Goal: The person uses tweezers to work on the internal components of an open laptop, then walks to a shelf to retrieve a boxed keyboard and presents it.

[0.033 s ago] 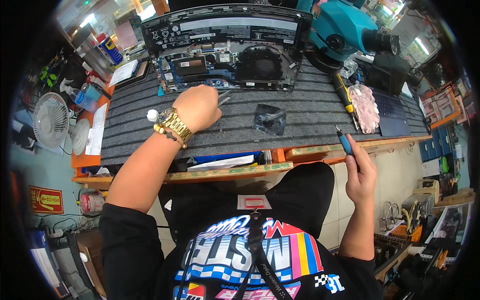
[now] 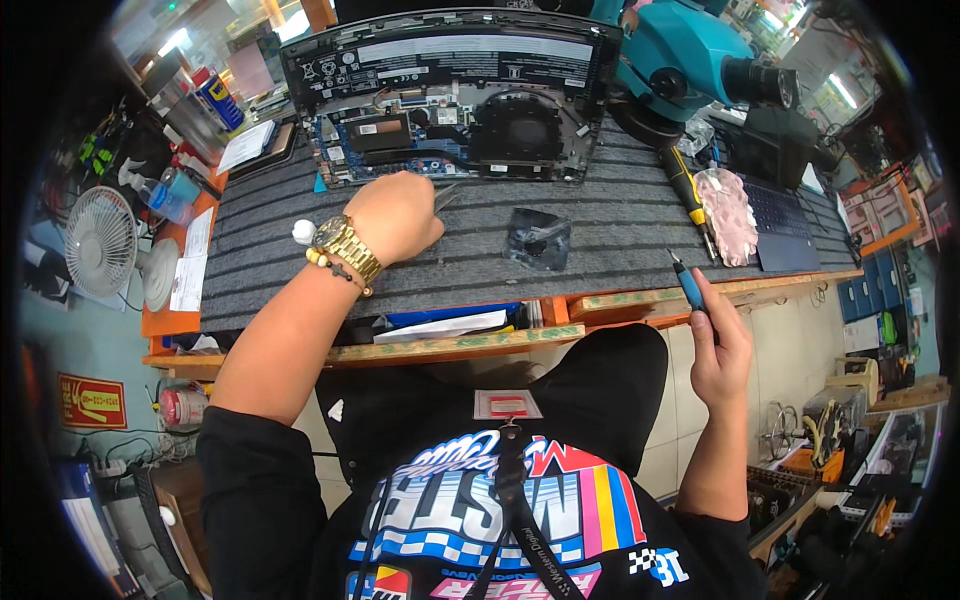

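My left hand (image 2: 400,215) is closed, back upward, over the mat in front of an opened laptop (image 2: 450,130). From its thumb side stick out the thin metal tips of tweezers (image 2: 446,196); the rest of them is hidden in the hand. The laptop's blue circuit board, heat pipe and black fan housing lie exposed. In my right hand (image 2: 722,345), at the table's front edge, is a blue-handled pen-like tool (image 2: 688,285) with a thin metal tip pointing up. A small dark plastic pouch (image 2: 540,240) lies on the mat between the hands.
A teal microscope (image 2: 680,60) stands at the back right. Near it lie a yellow-and-black screwdriver (image 2: 686,190), a lumpy pink object (image 2: 728,215) and a dark keyboard piece (image 2: 785,225). A white fan (image 2: 102,240) and spray bottle (image 2: 155,190) are at left, above an open drawer's level.
Both hands keep their places. The tweezers' tips have turned slightly and catch less light.
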A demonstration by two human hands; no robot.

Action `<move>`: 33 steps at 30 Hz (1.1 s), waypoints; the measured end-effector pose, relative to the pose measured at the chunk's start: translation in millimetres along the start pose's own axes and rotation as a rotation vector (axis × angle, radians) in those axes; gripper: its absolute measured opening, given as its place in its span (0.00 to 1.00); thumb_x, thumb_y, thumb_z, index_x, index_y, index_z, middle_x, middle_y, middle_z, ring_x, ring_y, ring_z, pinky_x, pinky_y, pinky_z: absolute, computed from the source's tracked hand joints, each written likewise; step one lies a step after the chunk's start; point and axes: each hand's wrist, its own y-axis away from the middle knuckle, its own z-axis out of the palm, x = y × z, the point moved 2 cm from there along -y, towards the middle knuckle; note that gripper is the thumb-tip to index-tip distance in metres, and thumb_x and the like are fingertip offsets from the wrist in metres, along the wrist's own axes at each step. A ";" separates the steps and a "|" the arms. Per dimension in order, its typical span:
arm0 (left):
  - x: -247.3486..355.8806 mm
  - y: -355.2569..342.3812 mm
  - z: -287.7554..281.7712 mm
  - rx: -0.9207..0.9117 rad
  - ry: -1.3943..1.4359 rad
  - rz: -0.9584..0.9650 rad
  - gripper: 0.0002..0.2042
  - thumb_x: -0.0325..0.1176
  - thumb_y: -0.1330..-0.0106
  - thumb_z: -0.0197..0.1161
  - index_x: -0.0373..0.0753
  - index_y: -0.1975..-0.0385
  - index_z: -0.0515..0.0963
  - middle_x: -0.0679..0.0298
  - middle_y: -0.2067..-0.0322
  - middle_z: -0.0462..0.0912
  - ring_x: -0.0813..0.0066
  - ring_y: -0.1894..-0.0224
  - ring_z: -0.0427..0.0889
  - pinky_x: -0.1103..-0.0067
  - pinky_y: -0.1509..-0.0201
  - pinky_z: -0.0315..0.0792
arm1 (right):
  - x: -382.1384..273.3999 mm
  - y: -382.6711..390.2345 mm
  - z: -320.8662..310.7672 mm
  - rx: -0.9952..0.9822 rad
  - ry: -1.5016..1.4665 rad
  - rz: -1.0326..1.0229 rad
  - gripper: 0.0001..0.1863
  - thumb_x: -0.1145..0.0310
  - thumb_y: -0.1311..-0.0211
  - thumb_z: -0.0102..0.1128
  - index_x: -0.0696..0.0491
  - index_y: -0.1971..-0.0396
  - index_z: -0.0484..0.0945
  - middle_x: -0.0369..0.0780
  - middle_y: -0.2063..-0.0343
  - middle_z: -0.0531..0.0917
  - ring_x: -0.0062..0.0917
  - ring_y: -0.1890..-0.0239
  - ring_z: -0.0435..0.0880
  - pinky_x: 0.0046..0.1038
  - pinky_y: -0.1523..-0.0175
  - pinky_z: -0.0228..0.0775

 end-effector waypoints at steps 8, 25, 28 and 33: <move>-8.3 8.3 8.9 0.024 0.027 0.002 0.14 0.38 0.31 0.64 0.30 0.64 0.85 0.40 0.66 0.89 0.39 0.59 0.90 0.53 0.49 0.83 | 9.1 9.9 -1.7 0.011 -0.074 0.074 0.22 0.79 0.22 0.57 0.62 0.32 0.80 0.46 0.57 0.86 0.32 0.56 0.84 0.30 0.44 0.75; 100.5 28.5 -10.3 -0.077 1.823 0.113 0.04 0.29 0.23 0.65 0.38 0.56 0.78 0.53 0.61 0.92 0.90 0.79 0.69 0.87 0.74 0.64 | -18.9 24.6 37.0 -0.024 -1.020 0.526 0.20 0.72 0.23 0.67 0.58 0.36 0.78 0.29 0.65 0.81 0.10 0.74 0.72 0.17 0.71 0.63; 143.7 46.0 -5.2 -0.090 2.001 0.048 0.05 0.29 0.21 0.64 0.38 0.58 0.75 0.48 0.60 0.92 0.90 0.84 0.65 0.88 0.81 0.62 | -50.1 9.4 55.7 -0.073 -1.118 0.604 0.14 0.72 0.26 0.71 0.56 0.44 0.81 0.29 0.65 0.83 0.09 0.73 0.74 0.16 0.70 0.64; 173.4 47.2 8.0 0.012 2.112 0.017 0.05 0.31 0.18 0.61 0.39 0.57 0.73 0.46 0.60 0.91 0.93 0.86 0.63 0.88 0.84 0.58 | -50.5 7.9 59.5 -0.157 -1.049 0.556 0.08 0.73 0.25 0.71 0.57 0.52 0.84 0.28 0.70 0.83 0.08 0.72 0.75 0.17 0.69 0.63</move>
